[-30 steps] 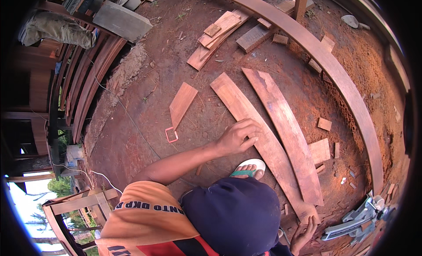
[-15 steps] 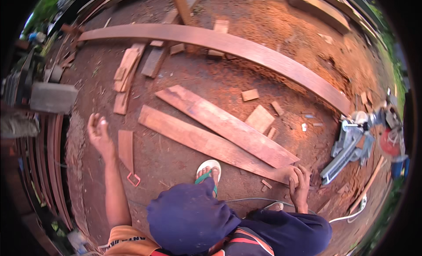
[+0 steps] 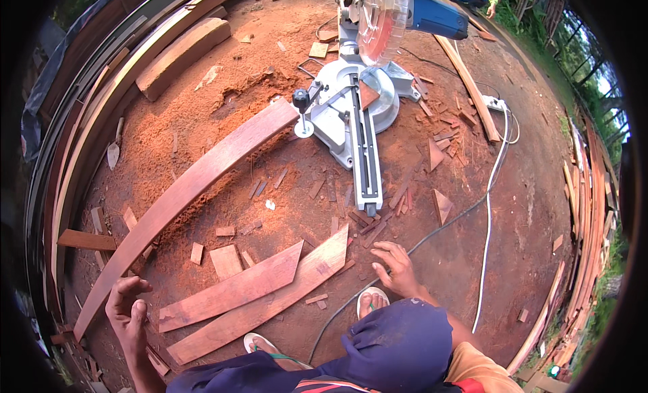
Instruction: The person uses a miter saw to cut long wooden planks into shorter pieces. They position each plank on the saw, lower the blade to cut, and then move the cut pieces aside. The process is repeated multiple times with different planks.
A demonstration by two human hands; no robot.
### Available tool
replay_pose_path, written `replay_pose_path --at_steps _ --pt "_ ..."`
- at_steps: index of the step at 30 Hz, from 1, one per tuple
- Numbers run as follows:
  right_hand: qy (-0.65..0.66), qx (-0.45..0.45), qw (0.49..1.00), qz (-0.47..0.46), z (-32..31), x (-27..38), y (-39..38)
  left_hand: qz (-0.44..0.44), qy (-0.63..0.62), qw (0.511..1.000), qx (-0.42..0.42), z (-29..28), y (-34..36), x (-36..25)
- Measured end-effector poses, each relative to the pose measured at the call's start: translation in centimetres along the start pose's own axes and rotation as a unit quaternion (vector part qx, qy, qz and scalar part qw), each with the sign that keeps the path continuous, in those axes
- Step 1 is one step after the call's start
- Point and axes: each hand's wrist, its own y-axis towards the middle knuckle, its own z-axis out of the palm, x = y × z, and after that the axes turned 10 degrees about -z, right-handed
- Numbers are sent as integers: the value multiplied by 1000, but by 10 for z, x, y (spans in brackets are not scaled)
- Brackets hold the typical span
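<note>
My left hand (image 3: 128,308) is raised at the lower left with its fingers curved, thumb apart and nothing in it. Close by it passes the lower end of a long reddish plank (image 3: 202,173), which runs up to the mitre saw (image 3: 331,126). My right hand (image 3: 397,270) hovers over the ground with fingers spread, holding nothing. To its left lie two shorter boards with slanted ends: a nearer board (image 3: 270,302) and a farther board (image 3: 233,286), partly overlapping.
The saw has a clear blade guard (image 3: 383,28) and a triangular offcut (image 3: 368,94) on its base. A grey cable (image 3: 418,244) and white cord (image 3: 487,238) cross the ground. Stacked timber lines both sides; a trowel (image 3: 115,150) lies left. Another person's hand (image 3: 493,8) shows far right.
The view has swung right, bringing the whole mitre saw in. My right hand, at the nearer board's end before, is now apart from it. My left hand's fingers are more curled.
</note>
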Motion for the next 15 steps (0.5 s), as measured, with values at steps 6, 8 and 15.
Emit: replay_pose_path --at_steps 6,8,15 --pt "37 -55 997 32 -9 -37 -6 73 189 938 280 110 60 -106" --pt "44 -80 994 57 -10 -46 -12 67 217 905 360 141 65 -121" --pt "80 -67 983 151 -9 -75 -30 -44 223 846 483 202 76 -96"
